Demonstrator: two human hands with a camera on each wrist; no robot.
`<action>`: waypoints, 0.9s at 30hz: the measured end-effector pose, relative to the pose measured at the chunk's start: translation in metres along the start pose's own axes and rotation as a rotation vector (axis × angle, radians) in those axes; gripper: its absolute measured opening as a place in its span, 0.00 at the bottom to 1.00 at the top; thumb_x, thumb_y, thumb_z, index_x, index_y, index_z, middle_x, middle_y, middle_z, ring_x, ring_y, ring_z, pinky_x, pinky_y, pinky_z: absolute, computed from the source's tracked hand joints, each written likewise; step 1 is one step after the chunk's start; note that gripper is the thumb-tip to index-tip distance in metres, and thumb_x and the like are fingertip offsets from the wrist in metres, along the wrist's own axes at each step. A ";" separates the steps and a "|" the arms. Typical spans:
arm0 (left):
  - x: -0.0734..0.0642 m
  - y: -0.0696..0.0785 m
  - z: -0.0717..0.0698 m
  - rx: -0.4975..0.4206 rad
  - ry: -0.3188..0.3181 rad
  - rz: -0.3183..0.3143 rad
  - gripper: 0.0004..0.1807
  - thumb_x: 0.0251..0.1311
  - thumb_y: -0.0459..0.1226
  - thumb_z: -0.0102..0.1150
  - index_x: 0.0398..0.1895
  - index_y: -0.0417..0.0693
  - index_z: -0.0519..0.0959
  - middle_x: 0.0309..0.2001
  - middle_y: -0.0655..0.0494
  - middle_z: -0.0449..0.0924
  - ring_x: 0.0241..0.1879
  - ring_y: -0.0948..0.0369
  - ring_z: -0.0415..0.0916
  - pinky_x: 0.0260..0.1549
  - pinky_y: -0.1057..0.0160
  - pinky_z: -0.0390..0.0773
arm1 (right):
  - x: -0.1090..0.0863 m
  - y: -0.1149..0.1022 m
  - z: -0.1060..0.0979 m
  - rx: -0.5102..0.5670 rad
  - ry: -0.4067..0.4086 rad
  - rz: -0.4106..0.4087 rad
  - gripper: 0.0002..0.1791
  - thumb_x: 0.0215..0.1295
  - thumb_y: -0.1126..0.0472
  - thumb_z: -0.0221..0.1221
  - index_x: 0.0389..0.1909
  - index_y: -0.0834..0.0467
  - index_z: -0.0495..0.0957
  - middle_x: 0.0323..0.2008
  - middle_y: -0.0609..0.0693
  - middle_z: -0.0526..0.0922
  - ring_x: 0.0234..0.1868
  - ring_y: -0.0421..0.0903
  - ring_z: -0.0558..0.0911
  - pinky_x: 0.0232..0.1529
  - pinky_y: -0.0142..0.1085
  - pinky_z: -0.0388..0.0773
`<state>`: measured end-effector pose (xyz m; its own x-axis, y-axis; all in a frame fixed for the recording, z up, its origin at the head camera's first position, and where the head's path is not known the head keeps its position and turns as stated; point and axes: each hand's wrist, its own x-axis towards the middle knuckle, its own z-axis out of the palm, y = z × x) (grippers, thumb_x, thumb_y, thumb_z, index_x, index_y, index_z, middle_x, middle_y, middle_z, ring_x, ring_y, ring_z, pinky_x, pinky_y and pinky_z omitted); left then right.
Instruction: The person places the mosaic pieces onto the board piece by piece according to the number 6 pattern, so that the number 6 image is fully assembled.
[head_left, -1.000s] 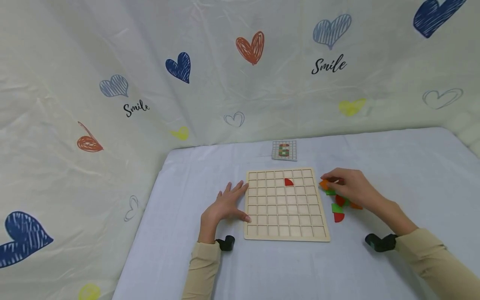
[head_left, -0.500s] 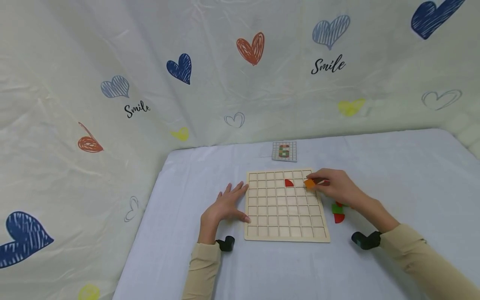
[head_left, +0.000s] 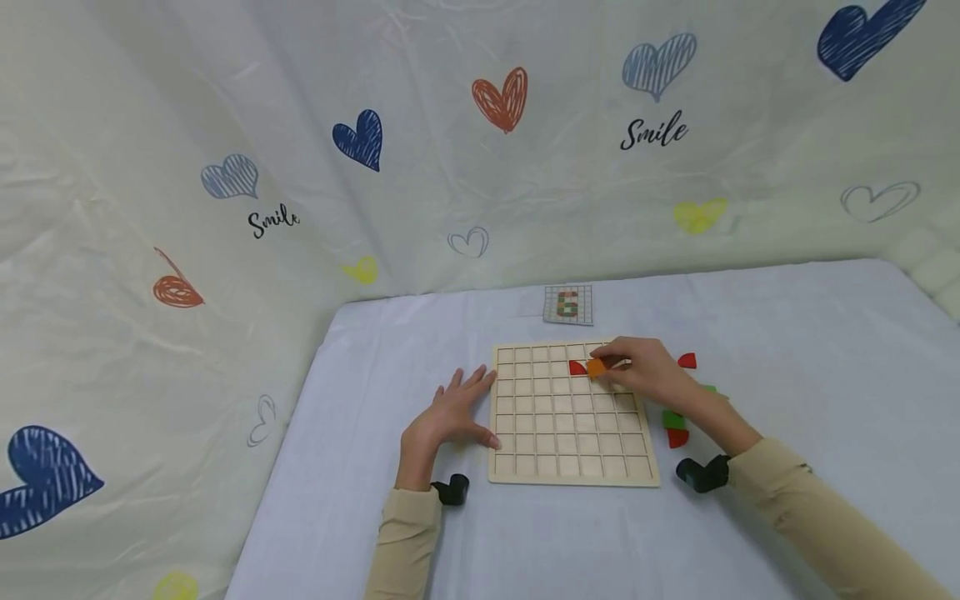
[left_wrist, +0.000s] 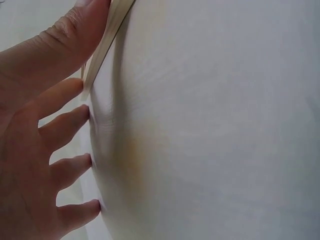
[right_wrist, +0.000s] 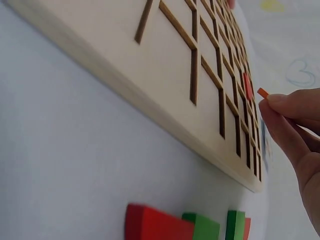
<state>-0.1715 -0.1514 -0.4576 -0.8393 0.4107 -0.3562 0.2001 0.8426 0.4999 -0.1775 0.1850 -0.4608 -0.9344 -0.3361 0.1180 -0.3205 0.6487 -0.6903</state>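
A wooden grid board point(head_left: 573, 475) lies flat on the white-covered table. One red quarter-circle piece point(head_left: 576, 367) sits in a cell of its upper part. Pinched between thumb and fingers of my right hand point(head_left: 641, 367) is an orange square piece point(head_left: 596, 367), held over the board just right of the red one. The right wrist view shows the orange piece point(right_wrist: 262, 93) raised above the surface. My left hand point(head_left: 450, 417) rests at the board's left edge, fingers spread and thumb touching the rim. In the left wrist view, the thumb point(left_wrist: 65, 40) lies against the board's side.
Right of the board lie loose pieces: a green piece point(head_left: 673, 420), a red quarter-circle point(head_left: 677, 437) and another red piece point(head_left: 687, 361), some partly hidden by the right arm. Behind the board lies a small pattern card point(head_left: 567, 305). A heart-printed curtain point(head_left: 420, 192) hangs beyond the table.
My right hand has carried the orange piece leftward from the loose pieces to over the board, beside the red piece. My left hand stays at the board's edge.
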 end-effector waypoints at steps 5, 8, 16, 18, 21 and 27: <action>0.001 0.000 -0.001 -0.004 0.005 0.005 0.63 0.45 0.47 0.84 0.83 0.55 0.54 0.84 0.54 0.45 0.83 0.43 0.32 0.78 0.34 0.39 | 0.010 -0.003 0.006 0.023 -0.019 0.031 0.20 0.62 0.68 0.69 0.55 0.69 0.83 0.48 0.60 0.88 0.45 0.53 0.86 0.51 0.49 0.86; 0.001 0.000 0.000 -0.004 0.008 0.007 0.63 0.45 0.46 0.84 0.83 0.55 0.54 0.84 0.53 0.46 0.83 0.43 0.32 0.78 0.33 0.39 | 0.015 -0.006 0.009 0.018 -0.024 0.058 0.19 0.62 0.68 0.68 0.54 0.69 0.83 0.48 0.60 0.88 0.45 0.52 0.85 0.52 0.50 0.86; 0.001 0.002 0.000 -0.016 0.006 -0.001 0.63 0.45 0.46 0.84 0.83 0.55 0.54 0.84 0.53 0.45 0.83 0.43 0.32 0.78 0.34 0.38 | 0.029 -0.016 0.018 -0.002 -0.049 0.048 0.17 0.61 0.69 0.68 0.51 0.70 0.84 0.43 0.61 0.88 0.41 0.53 0.86 0.47 0.47 0.86; 0.000 0.002 0.000 -0.023 0.009 0.001 0.63 0.45 0.46 0.84 0.83 0.54 0.54 0.84 0.53 0.46 0.83 0.43 0.32 0.78 0.33 0.38 | 0.032 -0.017 0.020 -0.011 -0.055 0.041 0.16 0.61 0.69 0.68 0.50 0.70 0.85 0.43 0.61 0.88 0.40 0.52 0.85 0.47 0.46 0.86; 0.000 0.002 0.000 -0.030 0.008 0.000 0.63 0.45 0.46 0.83 0.83 0.55 0.54 0.84 0.54 0.45 0.83 0.43 0.31 0.78 0.34 0.37 | 0.037 -0.017 0.023 -0.016 -0.062 0.025 0.15 0.60 0.69 0.69 0.48 0.70 0.85 0.41 0.60 0.88 0.39 0.51 0.85 0.45 0.45 0.86; 0.000 0.004 -0.001 -0.038 -0.001 -0.009 0.63 0.46 0.46 0.83 0.84 0.58 0.52 0.84 0.56 0.44 0.83 0.45 0.30 0.79 0.35 0.36 | 0.044 -0.017 0.028 -0.051 -0.072 -0.017 0.14 0.59 0.67 0.71 0.46 0.69 0.86 0.38 0.58 0.87 0.36 0.49 0.82 0.41 0.43 0.84</action>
<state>-0.1711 -0.1486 -0.4543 -0.8403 0.4038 -0.3618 0.1735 0.8324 0.5263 -0.2087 0.1406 -0.4640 -0.9156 -0.3946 0.0765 -0.3456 0.6755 -0.6513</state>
